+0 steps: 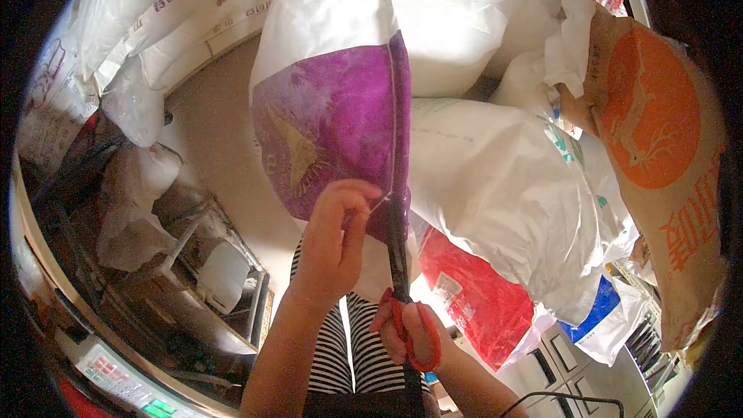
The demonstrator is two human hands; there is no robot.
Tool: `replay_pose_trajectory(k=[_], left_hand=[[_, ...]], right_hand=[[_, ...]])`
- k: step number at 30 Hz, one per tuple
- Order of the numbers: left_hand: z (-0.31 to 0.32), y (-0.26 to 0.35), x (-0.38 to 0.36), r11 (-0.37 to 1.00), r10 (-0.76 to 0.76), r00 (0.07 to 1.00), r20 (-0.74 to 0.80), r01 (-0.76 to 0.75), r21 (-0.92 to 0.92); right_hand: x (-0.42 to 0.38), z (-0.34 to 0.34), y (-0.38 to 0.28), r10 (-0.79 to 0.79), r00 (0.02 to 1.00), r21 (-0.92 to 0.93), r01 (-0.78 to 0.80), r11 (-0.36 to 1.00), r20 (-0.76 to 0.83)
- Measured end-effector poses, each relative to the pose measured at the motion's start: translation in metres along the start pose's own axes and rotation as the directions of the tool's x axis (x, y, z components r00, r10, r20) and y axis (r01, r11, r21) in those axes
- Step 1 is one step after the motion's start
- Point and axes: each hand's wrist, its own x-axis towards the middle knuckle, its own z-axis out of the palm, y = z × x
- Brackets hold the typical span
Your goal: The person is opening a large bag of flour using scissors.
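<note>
A white sack with a purple band [360,108] stands upright before me, a stitched seam running down its right edge. At that seam, my left hand [334,244] has its fingers pinched together on a short white thread [381,202]. My right hand [406,333] grips a pair of scissors [422,344] by the red handles. Their dark blades point up along the seam, with the tips close to my left fingertips and overlapping the purple cloth in this view.
More white sacks [495,178] are piled to the right, beside a red-printed bag [476,290] and a brown paper sack [658,124] with an orange circle. Plastic-wrapped sacks [170,8] line the upper left. A shelf holding a white jug [223,277] is at the lower left.
</note>
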Motion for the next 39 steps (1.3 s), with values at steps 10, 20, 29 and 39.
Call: replay_pose_trajectory(k=[10, 20, 29, 39], left_hand=[[-0.001, -0.005, -0.002, 0.999, 0.047, 0.999, 0.014, -0.047, -0.009], [-0.001, -0.004, -0.004, 0.998, -0.008, 1.000, -0.011, 0.007, -0.061], [0.000, -0.005, -0.007, 0.984, -0.051, 0.999, 0.009, 0.052, -0.173], [-0.003, 0.002, -0.009, 0.960, -0.100, 0.995, 0.012, 0.100, -0.263]], right_hand=[[0.007, 0.010, 0.000, 0.012, 1.000, 0.150, -0.011, 0.989, -0.003], [0.005, 0.000, 0.008, -0.016, 0.992, 0.226, -0.012, 0.974, 0.123], [0.011, 0.007, 0.013, -0.133, 0.974, 0.345, 0.063, 0.937, 0.185], [0.013, 0.005, 0.024, -0.174, 0.952, 0.334, 0.083, 0.939, 0.252]])
